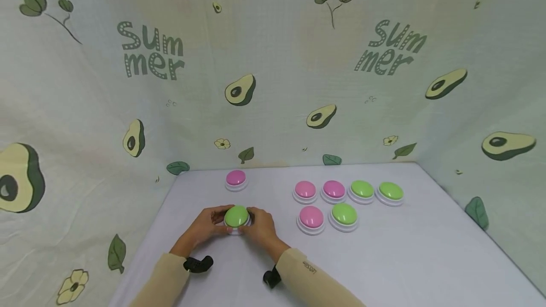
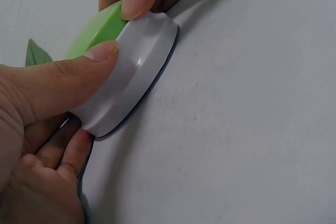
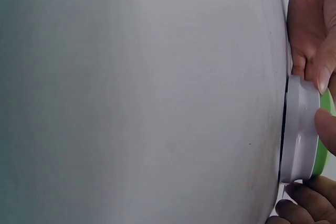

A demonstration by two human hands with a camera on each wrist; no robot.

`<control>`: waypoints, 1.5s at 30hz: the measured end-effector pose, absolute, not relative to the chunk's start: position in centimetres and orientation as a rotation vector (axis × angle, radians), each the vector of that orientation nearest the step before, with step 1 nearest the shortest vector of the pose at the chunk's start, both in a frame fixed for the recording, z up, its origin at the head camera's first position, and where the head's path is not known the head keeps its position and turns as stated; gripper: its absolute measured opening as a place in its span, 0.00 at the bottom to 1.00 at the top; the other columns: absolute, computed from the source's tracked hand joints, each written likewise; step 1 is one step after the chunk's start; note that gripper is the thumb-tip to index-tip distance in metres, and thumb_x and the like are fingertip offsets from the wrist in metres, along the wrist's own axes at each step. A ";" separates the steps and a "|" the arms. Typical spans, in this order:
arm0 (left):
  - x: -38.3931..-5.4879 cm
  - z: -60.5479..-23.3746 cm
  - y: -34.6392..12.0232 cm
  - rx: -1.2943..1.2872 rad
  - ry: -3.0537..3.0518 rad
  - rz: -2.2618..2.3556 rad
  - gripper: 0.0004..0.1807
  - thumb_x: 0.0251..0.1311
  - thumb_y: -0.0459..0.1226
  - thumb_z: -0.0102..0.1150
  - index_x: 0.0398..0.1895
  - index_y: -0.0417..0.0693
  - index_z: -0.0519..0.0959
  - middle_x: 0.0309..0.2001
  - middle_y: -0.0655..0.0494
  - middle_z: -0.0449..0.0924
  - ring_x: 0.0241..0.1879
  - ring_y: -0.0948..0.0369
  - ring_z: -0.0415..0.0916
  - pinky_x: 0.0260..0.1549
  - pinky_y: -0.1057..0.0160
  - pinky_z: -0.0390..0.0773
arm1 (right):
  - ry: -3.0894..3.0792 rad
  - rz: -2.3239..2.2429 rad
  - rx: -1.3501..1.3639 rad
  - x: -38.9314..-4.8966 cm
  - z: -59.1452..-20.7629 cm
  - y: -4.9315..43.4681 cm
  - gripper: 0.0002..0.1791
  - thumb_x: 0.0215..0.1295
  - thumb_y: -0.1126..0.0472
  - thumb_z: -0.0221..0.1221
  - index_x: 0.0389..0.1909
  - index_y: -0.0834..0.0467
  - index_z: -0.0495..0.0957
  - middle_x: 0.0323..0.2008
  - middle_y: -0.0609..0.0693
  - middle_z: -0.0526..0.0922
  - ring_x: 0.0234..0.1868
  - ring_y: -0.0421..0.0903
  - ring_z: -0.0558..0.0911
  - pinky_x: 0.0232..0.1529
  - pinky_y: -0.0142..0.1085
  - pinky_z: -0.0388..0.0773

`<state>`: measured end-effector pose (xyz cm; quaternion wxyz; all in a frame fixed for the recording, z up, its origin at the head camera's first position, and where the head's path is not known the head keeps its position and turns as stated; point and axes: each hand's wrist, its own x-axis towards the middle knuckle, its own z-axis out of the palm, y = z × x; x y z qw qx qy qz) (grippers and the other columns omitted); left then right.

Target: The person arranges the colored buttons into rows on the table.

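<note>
A green dome push button (image 1: 236,216) on a round white base sits at the near left of the white table. My left hand (image 1: 208,225) grips its left side, thumb at the front and fingers curled around behind. From the right, my right hand (image 1: 261,227) holds the same button, its thumb beside the left thumb. In the left wrist view, both thumbs lie on the rim where the green dome meets the white base (image 2: 139,61). The base stands edge-on in the right wrist view, low against the tabletop, with fingers at both ends of the button (image 3: 300,129).
A pink button (image 1: 236,178) stands alone behind the hands. To the right, a back row holds two pink and two green buttons (image 1: 362,189). In front of that row are another pink button (image 1: 311,217) and a green one (image 1: 344,214). A printed cloth (image 1: 273,51) hangs behind the table (image 1: 384,259).
</note>
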<state>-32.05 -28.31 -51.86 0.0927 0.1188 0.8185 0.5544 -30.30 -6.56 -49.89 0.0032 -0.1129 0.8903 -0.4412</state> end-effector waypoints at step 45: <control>-28.8 -48.7 -1.5 0.411 2.519 2.088 0.31 0.47 0.28 0.83 0.57 0.37 0.82 0.55 0.44 0.84 0.60 0.43 0.81 0.58 0.51 0.84 | 2.778 -1.716 0.006 -26.7 -44.6 16.2 0.40 0.50 0.68 0.80 0.66 0.66 0.77 0.65 0.64 0.80 0.69 0.61 0.77 0.70 0.50 0.75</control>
